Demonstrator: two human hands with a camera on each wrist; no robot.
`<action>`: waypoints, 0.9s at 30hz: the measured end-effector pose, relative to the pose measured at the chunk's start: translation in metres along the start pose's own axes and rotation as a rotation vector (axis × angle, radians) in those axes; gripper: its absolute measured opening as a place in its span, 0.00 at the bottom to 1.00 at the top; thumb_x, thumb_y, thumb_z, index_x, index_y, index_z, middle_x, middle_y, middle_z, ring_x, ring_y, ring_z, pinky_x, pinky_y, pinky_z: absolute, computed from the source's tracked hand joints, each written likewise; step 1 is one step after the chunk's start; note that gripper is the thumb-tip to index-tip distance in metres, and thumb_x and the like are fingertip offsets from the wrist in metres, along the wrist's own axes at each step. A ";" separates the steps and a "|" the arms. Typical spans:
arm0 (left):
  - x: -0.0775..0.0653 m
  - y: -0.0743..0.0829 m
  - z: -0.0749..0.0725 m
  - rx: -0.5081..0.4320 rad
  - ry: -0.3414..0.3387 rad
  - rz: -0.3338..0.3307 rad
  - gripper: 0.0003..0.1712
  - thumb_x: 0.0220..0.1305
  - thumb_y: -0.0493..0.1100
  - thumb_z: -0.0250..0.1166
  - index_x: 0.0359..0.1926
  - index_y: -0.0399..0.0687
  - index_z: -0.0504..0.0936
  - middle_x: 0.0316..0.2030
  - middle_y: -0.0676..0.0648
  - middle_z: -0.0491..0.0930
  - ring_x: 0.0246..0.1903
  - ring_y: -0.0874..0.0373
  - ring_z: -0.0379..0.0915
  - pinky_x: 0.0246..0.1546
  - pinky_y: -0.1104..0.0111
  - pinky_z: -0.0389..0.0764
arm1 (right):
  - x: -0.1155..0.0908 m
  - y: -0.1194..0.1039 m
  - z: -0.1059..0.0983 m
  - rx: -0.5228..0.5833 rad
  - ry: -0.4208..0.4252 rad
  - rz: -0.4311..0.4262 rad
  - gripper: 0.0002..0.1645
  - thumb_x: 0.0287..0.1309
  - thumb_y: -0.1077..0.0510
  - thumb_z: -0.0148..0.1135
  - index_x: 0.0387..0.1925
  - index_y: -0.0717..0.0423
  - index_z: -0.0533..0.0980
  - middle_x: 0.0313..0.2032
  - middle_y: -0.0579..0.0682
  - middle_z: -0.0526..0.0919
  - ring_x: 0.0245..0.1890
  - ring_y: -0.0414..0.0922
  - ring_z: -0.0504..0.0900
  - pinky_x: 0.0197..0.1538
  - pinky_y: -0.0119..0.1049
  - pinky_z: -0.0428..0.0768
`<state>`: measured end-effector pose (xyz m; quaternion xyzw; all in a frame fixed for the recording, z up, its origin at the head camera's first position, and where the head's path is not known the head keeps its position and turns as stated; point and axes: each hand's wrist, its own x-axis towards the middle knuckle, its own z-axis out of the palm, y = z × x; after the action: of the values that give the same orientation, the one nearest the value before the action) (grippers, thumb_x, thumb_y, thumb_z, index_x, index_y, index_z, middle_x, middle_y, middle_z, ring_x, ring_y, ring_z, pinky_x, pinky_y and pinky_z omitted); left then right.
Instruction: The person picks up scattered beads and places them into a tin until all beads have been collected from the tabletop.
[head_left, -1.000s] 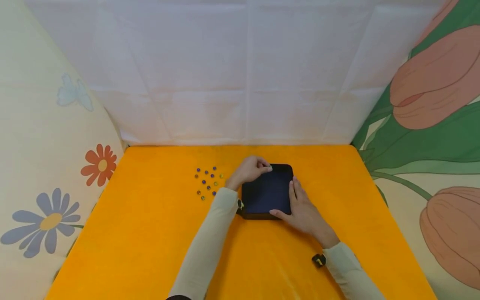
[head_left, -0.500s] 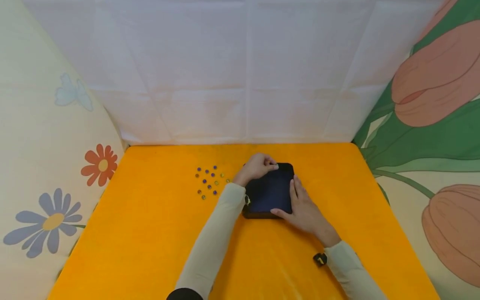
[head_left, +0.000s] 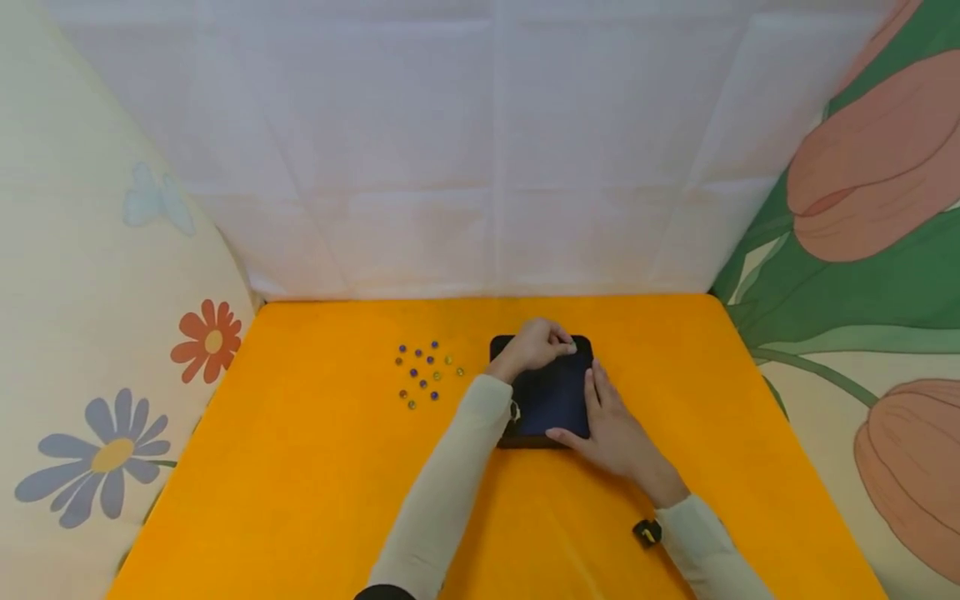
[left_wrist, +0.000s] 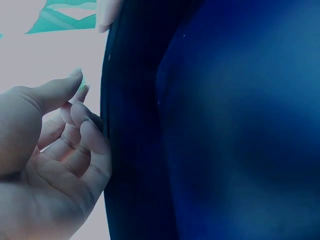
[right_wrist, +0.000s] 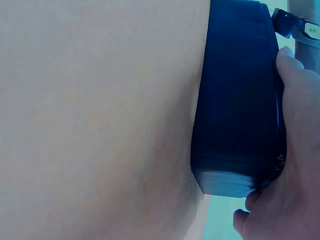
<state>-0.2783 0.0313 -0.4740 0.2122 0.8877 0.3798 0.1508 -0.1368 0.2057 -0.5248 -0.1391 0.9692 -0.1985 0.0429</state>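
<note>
A black, soft-sided zip case (head_left: 551,408) with a dark blue top lies on the orange table. My left hand (head_left: 536,343) reaches over its far edge, thumb and fingertips pinched together near the far right corner. In the left wrist view the left hand (left_wrist: 65,145) is curled against the case's rim (left_wrist: 112,95); what looks like a zipper pull is mostly hidden by the fingers. My right hand (head_left: 618,429) rests on the near right corner, fingers straight along the right side, thumb on the near edge. The right wrist view shows the case's side (right_wrist: 237,90) beside the right hand (right_wrist: 300,150).
Several small blue, yellow and amber glass marbles (head_left: 423,383) are scattered on the orange table (head_left: 300,467) left of the case. A white sheet (head_left: 465,167) hangs behind, with flower-printed sheets at both sides. Each wrist carries a small black camera (head_left: 647,533).
My left hand has slid rightward along the case's far edge, still pinched. The right hand keeps its place on the case, while the whole view has shifted slightly.
</note>
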 end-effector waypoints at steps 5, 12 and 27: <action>0.004 0.002 0.005 0.037 -0.009 0.002 0.14 0.75 0.50 0.67 0.51 0.48 0.89 0.38 0.47 0.86 0.31 0.58 0.77 0.34 0.71 0.79 | 0.000 0.001 -0.002 0.005 0.012 0.002 0.76 0.60 0.16 0.55 0.83 0.65 0.38 0.85 0.62 0.29 0.85 0.64 0.43 0.79 0.62 0.62; 0.003 0.001 0.004 0.095 -0.032 -0.009 0.15 0.76 0.50 0.66 0.54 0.48 0.88 0.43 0.48 0.87 0.37 0.58 0.80 0.43 0.68 0.83 | 0.000 -0.001 0.000 0.007 0.014 -0.006 0.75 0.61 0.17 0.56 0.83 0.66 0.39 0.85 0.62 0.30 0.85 0.65 0.42 0.78 0.62 0.63; 0.002 0.002 0.002 0.088 -0.010 -0.002 0.16 0.76 0.49 0.65 0.57 0.48 0.88 0.45 0.48 0.87 0.36 0.59 0.80 0.41 0.70 0.82 | -0.001 -0.001 0.000 0.013 0.018 -0.007 0.76 0.61 0.17 0.57 0.83 0.66 0.38 0.84 0.63 0.29 0.84 0.65 0.43 0.78 0.62 0.63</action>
<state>-0.2787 0.0349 -0.4747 0.2197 0.9030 0.3392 0.1459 -0.1356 0.2055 -0.5245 -0.1406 0.9677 -0.2064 0.0344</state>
